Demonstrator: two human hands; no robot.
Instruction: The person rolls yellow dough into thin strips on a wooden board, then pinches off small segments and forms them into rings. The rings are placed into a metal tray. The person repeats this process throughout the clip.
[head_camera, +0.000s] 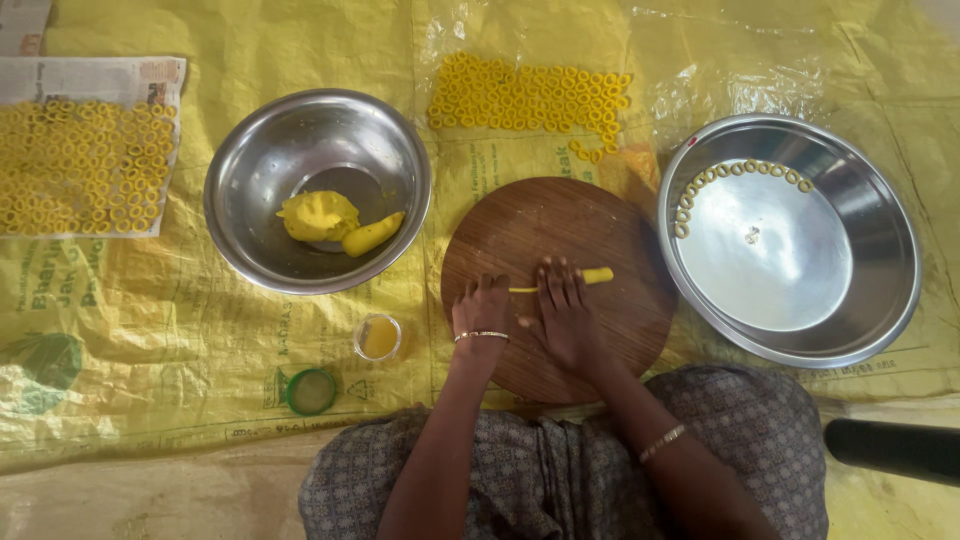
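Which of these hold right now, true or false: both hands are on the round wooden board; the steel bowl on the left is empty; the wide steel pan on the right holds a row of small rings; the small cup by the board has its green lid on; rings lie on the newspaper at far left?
1. Both the left hand and the right hand are on the round wooden board, over a thin yellow dough strip. True.
2. The steel bowl is empty. False: it holds a dough lump and a dough roll.
3. The steel pan holds a curved row of rings. True.
4. The small cup has its lid on. False: the green lid lies apart on the sheet.
5. Rings lie on the newspaper. True.
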